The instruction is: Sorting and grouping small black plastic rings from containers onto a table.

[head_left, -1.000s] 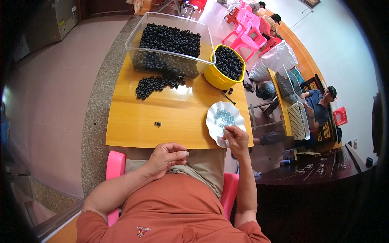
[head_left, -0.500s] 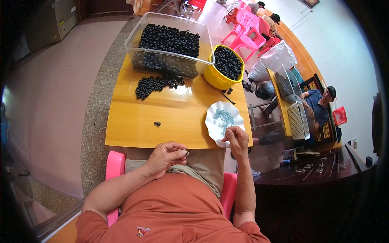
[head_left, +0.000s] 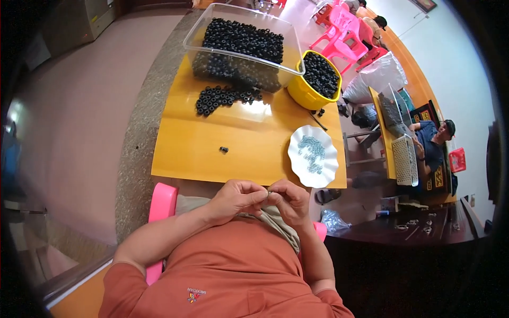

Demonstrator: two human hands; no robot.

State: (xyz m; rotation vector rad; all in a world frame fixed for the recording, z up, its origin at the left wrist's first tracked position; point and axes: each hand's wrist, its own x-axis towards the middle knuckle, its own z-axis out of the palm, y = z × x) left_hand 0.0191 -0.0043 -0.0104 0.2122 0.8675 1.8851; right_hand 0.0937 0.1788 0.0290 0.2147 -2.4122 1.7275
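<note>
Just past the table's near edge, my left hand and my right hand meet fingertip to fingertip. Both are closed in a pinch. A small dark piece shows between the left thumb and finger; its kind is too small to tell. Whatever the right fingertips hold is hidden. To the right lies a white wavy-rimmed plate with many tiny clear bluish pieces on it. A single small black part lies on the wooden table. Farther off is a loose group of black ring-shaped parts.
A clear plastic bin full of black rings stands at the back, beside a yellow tub of the same. A thin dark stick lies near the plate. At the right, another person sits at a separate table with a white perforated basket.
My right hand has left the plate's near rim and come left to meet my left hand, which moved slightly right and up. The whole view has shifted, with the table now further right.
</note>
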